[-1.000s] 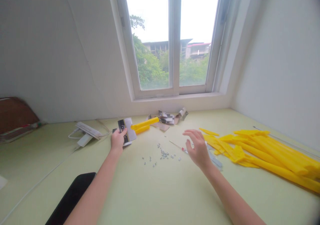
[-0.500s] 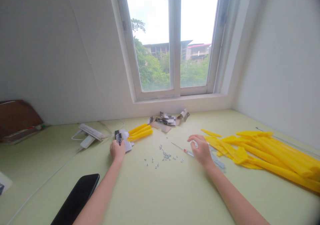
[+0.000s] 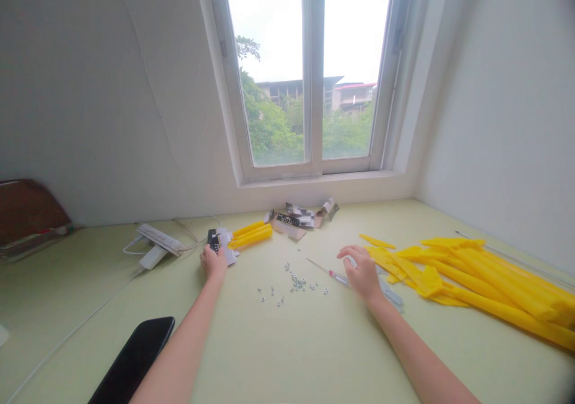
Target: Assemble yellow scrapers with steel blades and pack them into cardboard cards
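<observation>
My left hand [image 3: 214, 263] rests on the table, its fingers closed on a torn black-and-white card packet [image 3: 221, 242]. Just beyond the packet lie yellow plastic bars [image 3: 250, 235], side by side. My right hand [image 3: 363, 274] sits low with curled fingers, holding nothing I can see. It is next to a thin screwdriver with a red band [image 3: 330, 273] and a flat grey strip [image 3: 390, 293]. Small metal nuts [image 3: 294, 282] are scattered between my hands.
Torn card scraps [image 3: 300, 218] lie against the wall. A heap of long yellow strips [image 3: 485, 284] fills the right of the pale green table [image 3: 269, 356]. A black phone [image 3: 132, 362], a white charger with cable [image 3: 157, 242] and a brown object [image 3: 27, 212] are on the left.
My left hand has lowered the card packet to the table, and the yellow bars now lie flat beside it. My right hand has come down near the screwdriver.
</observation>
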Tool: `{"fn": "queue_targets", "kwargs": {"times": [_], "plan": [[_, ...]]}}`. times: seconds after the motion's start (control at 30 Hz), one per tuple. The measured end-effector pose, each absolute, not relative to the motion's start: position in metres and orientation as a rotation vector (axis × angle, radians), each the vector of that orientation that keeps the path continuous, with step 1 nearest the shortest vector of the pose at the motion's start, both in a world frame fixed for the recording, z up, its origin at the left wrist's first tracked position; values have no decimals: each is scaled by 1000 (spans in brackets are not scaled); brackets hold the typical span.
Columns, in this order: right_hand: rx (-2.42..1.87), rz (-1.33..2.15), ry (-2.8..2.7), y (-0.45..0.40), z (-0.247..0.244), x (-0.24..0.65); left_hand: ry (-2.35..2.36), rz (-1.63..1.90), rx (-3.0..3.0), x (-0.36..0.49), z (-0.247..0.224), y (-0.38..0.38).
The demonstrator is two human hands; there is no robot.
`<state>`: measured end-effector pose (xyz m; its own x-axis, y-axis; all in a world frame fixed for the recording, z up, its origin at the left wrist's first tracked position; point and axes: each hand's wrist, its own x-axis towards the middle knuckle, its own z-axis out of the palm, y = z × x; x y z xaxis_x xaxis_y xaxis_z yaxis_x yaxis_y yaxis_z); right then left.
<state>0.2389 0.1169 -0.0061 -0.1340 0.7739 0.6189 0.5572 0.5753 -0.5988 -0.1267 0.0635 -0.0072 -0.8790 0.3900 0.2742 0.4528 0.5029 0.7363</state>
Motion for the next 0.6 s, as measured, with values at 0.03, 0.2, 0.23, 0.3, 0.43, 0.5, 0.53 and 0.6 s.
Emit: {"fn": "queue_targets", "kwargs": {"times": [0.03,0.2,0.23,0.3,0.43,0.5,0.53,0.6], "plan": [[-1096,275,-1816,118,-7,239,-2658,-1332,-773,-127,-8,62],[-1124,279,-1836,120,-9,239,-2645,-1273,-792,-120,-12,56],[-1128,278,-1840,120,-9,239,-2644,-1258,-778,-118,-12,56],[-1137,270,-1848,120,-9,239,-2642,-1228,-750,-115,-13,56],[-1167,227,-1869,121,-8,241,-2598,-1196,-743,-109,-10,56],[-1212,183,-1874,123,-7,245,-2548,-1187,-760,-102,-8,53],[-1244,157,-1872,124,-6,248,-2520,-1181,-771,-97,-6,51],[-1321,101,-1859,125,-2,256,-2465,-1162,-794,-84,-4,46]]}}
